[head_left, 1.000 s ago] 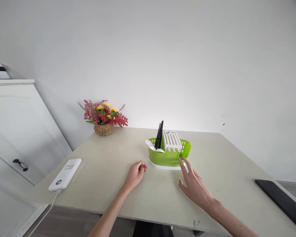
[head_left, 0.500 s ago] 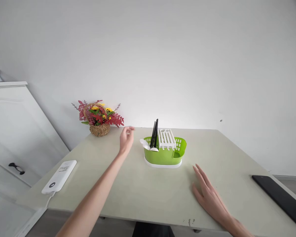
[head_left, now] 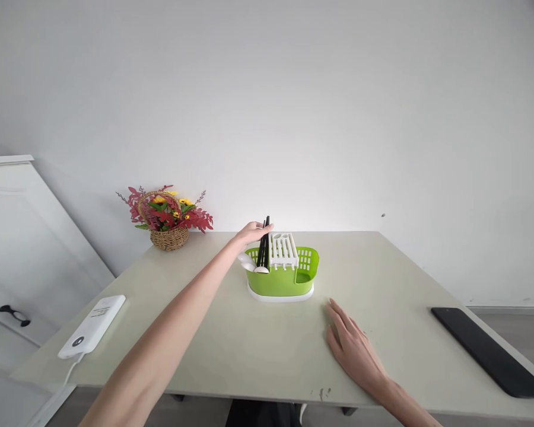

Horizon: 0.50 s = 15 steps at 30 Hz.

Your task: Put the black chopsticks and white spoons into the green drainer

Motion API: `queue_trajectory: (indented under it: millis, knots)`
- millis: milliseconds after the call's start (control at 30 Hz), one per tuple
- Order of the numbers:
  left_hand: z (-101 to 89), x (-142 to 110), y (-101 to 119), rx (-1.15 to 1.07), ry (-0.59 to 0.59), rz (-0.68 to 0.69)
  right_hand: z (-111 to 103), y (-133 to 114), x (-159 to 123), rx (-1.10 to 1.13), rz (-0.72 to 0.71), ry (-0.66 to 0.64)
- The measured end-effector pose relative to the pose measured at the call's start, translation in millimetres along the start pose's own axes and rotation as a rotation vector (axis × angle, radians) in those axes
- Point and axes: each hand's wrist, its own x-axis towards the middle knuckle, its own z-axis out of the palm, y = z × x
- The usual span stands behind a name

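My left hand [head_left: 250, 232] reaches to the upper part of the black chopsticks [head_left: 264, 252], its thumb and fingers closed around them. The chopsticks stand slightly tilted in the left part of a green basket-like utensil holder [head_left: 273, 283] with a white base. Beside them in the holder are white spoons [head_left: 248, 262], their ends over the front rim. A white slotted rack [head_left: 283, 249] sits across the middle of the holder. My right hand [head_left: 349, 344] rests palm down on the table, fingers stretched out, to the right of the holder and nearer to me, holding nothing.
A wicker basket of artificial flowers [head_left: 169, 238] stands at the table's back left. A white power bank [head_left: 92, 326] with a cable lies at the left edge. A long black flat object [head_left: 489, 350] lies at the right edge. A white cabinet [head_left: 40, 237] stands left of the table.
My left hand has lifted from in front of the holder, gone round its left side and closed on the chopsticks. My right hand has moved off the holder onto the table. The view has shifted right.
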Motion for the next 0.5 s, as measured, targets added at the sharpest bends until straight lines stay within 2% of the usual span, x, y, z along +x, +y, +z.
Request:
queue_trajectory:
  millis: [67, 133, 333, 500]
  knots:
    - [3.3, 1, 1, 0.026, -0.077, -0.019, 0, 0, 0, -0.006, 0.004, 0.000]
    - [6.5, 0, 3, 0.045, -0.091, -0.005, -1, 0, 0, -0.014, 0.010, -0.011]
    - [11.7, -7, 4, 0.045, 0.021, 0.073, -2, -1, 1, -0.010, 0.010, -0.017]
    - [7.1, -6, 4, -0.114, 0.084, 0.101, -1, -1, 2, -0.003, 0.000, 0.000]
